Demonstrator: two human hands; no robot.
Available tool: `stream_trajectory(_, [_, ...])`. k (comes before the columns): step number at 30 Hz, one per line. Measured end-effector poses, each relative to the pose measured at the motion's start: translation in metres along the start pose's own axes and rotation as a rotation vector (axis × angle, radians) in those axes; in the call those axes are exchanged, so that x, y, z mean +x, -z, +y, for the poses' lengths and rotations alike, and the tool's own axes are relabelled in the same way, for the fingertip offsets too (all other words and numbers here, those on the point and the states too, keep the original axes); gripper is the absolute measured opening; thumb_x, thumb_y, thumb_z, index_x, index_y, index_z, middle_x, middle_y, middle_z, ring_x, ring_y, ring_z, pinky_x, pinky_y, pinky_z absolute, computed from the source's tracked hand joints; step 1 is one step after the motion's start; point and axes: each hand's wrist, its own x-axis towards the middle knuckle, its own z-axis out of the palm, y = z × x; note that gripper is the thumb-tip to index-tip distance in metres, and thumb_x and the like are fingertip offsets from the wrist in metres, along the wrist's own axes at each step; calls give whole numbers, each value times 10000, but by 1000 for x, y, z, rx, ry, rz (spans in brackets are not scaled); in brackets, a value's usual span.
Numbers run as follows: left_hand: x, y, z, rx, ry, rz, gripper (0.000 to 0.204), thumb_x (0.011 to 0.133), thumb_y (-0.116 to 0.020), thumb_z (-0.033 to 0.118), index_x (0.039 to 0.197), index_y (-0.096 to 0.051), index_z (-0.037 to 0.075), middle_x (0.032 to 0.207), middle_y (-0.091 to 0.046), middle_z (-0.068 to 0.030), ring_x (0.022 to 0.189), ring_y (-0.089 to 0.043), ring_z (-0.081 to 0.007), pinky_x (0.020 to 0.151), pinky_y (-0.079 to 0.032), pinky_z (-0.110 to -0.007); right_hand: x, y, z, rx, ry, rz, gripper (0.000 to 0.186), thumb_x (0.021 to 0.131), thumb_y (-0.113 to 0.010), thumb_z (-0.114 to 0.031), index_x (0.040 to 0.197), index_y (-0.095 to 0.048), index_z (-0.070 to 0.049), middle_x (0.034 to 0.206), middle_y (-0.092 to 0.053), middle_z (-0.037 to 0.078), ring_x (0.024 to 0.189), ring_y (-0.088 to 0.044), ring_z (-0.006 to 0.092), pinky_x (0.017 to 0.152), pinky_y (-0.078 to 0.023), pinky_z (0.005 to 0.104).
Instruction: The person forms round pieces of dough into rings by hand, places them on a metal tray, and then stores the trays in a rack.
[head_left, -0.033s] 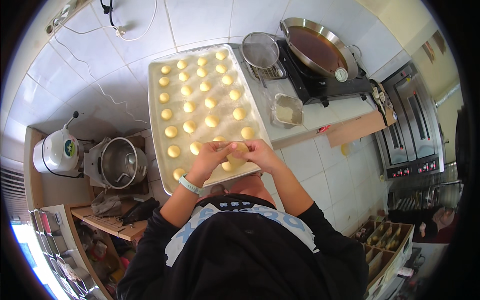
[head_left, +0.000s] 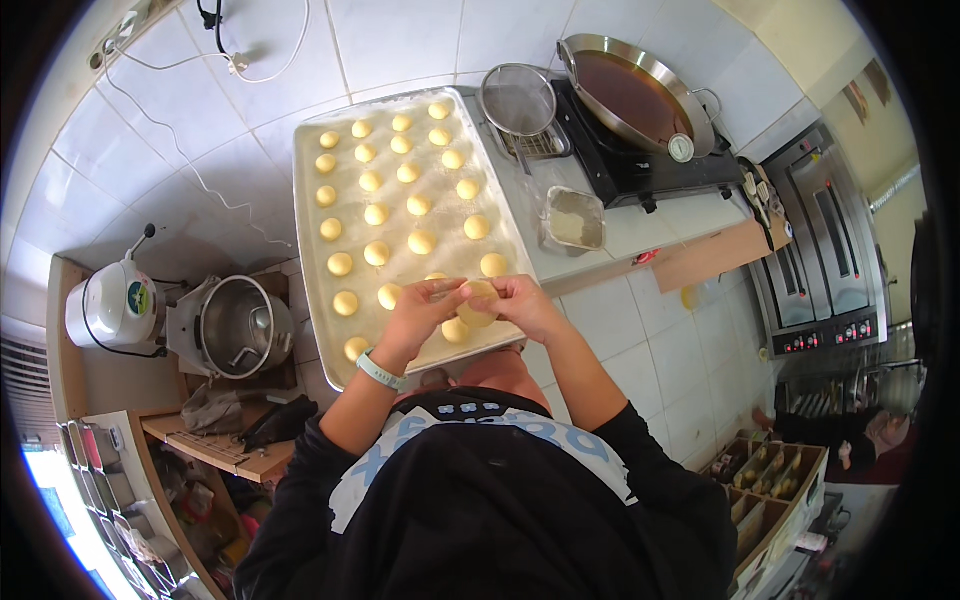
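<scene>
Between my two hands is a flattened piece of yellow dough (head_left: 478,308), held over the near right part of a baking tray (head_left: 348,205). My left hand (head_left: 432,308) pinches its left side with thumb and fingers. My right hand (head_left: 526,308) grips the opposite edge, the fingertips of both hands close together at the top. Rows of round yellow dough balls (head_left: 421,242) sit spaced out on the pale, floured tray. One dough ball (head_left: 455,330) lies just below the held piece, and another is partly hidden behind my fingers.
Right of the tray are a strainer (head_left: 518,100), a plastic tub (head_left: 575,220) of pale powder and a black stove (head_left: 650,180) bearing a wide pan (head_left: 640,95) of brown liquid with a dial thermometer (head_left: 681,149). A steel pot (head_left: 243,325) stands left. Another person (head_left: 850,440) is far right.
My hands stay in nearly the same place, with the dough between them shifting slightly in the fingers. At the far right, the other person's arm now stretches out to the left.
</scene>
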Motion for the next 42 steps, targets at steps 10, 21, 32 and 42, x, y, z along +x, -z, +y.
stream_trajectory(10, [12,-1,-21,-109,111,-91,423,789,-692,112,1117,-531,-103,1005,-625,-131,909,-617,-176,811,-517,-276,0,17,0,95,-60,66,290,794,-660,-117,1050,-611,9,903,-640,30,807,-610,97,725,-479,230])
stream_trajectory(21, [6,13,-39,-310,95,42,363,831,-644,122,1109,-527,-81,1005,-621,-143,935,-623,-223,826,-515,-308,15,69,65,-390,-114,184,261,746,-631,-31,1004,-625,9,877,-656,77,794,-620,137,724,-482,270])
stream_trajectory(32, [-10,32,-50,-420,108,171,268,847,-616,120,1032,-571,-69,973,-625,-155,918,-628,-251,825,-517,-327,27,82,31,-955,395,641,161,758,-594,-77,906,-646,-42,744,-626,171,672,-607,320,636,-482,385])
stream_trajectory(42, [-5,24,-44,-457,115,244,258,850,-612,136,1014,-577,-60,952,-627,-145,912,-626,-259,832,-509,-342,102,198,-3,-1611,-138,553,189,778,-509,-54,878,-652,21,922,-628,233,844,-629,356,764,-504,413])
